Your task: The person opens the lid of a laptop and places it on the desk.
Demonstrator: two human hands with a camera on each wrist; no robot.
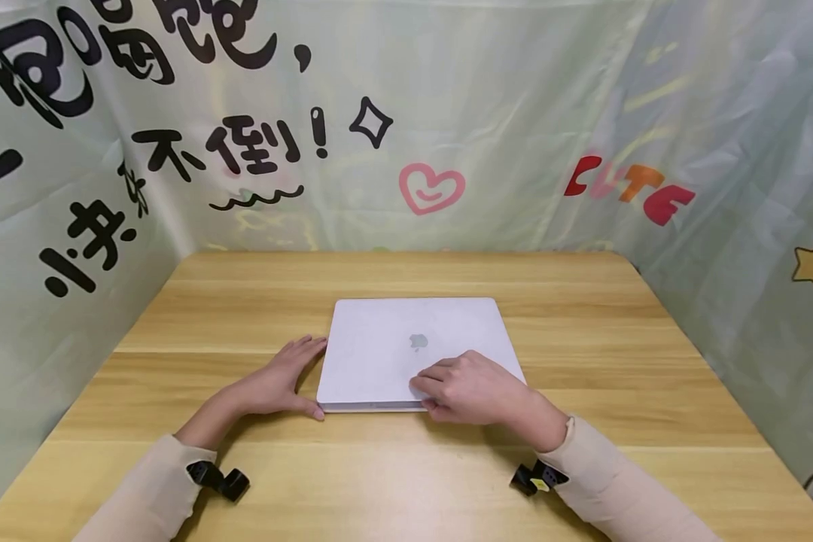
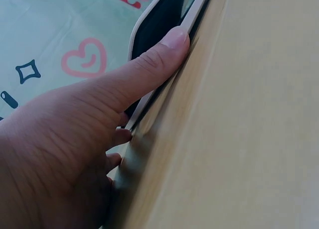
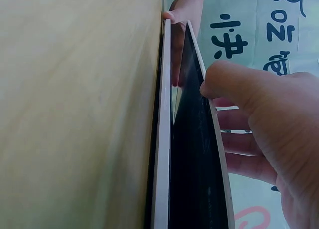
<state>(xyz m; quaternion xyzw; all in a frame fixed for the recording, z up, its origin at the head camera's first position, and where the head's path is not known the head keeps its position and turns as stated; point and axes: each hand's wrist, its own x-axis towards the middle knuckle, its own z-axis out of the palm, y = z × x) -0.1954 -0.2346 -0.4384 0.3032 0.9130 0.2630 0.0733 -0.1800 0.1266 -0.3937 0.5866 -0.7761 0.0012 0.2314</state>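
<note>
A silver laptop (image 1: 373, 346) with an apple logo lies on the wooden table, its lid raised slightly from the base. In the right wrist view, a narrow wedge separates the lid (image 3: 199, 154) and its dark screen from the base (image 3: 161, 139). My right hand (image 1: 477, 391) pinches the lid's front edge, thumb on the screen side and fingers over the outer face. My left hand (image 1: 271, 385) is spread at the laptop's left side. Its thumb (image 2: 174, 39) touches the base near the front corner, and the other fingers reach along the left edge, partly hidden.
The table (image 1: 244, 482) has a light wood grain. Printed cloth (image 1: 515, 98) with lettering and a pink heart (image 1: 431, 188) hangs behind and along both sides. Small black cameras sit on both sleeves, at the left cuff (image 1: 218, 480) and the right cuff (image 1: 538, 478).
</note>
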